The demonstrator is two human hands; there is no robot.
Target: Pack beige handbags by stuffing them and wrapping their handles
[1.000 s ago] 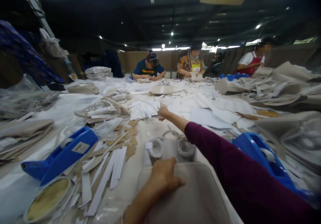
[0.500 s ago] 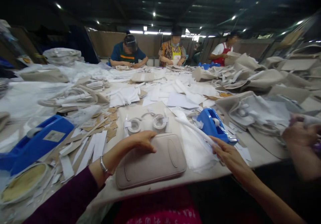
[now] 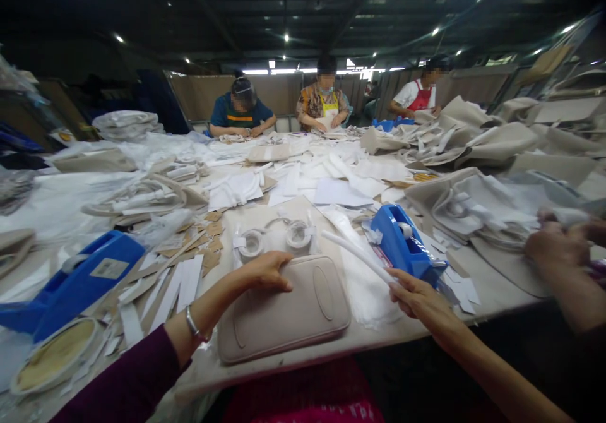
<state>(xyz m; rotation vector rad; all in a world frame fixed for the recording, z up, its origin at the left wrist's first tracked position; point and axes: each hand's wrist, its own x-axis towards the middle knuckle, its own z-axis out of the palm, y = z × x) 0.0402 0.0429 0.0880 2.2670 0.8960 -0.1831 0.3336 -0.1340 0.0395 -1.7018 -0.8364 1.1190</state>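
"Bag (image 3: 296,312), beige and flat, lies on its broad side by the near edge of the table (image 3: 404,333). How do we hold it?"

"Our left hand (image 3: 265,273) rests across its far edge, thumb spread from the fingers; we cannot tell whether the fingertips press behind that edge. Our right hand (image 3: 411,291) pinches one end of a white strip (image 3: 357,256) between thumb and fingers, the free end pointing away past a plastic sheet (image 3: 367,300)."

"How should we expect the bag to handle?"

"We judge it light and softly padded, with a smooth skin that could slip a little. The piped rim looks firmer, so we would take hold there, at two opposite sides, rather than press into the middle."

"And the strip?"

"It runs straight from our pinch, which suggests some stiffness at little weight; the long free end may sway unless held nearer its middle."

"What surrounds them?"

"Just beyond the bag we see two wrapped coils (image 3: 298,244), whose link to it we cannot make out; a blue tape dispenser (image 3: 402,256) stands near our right hand."
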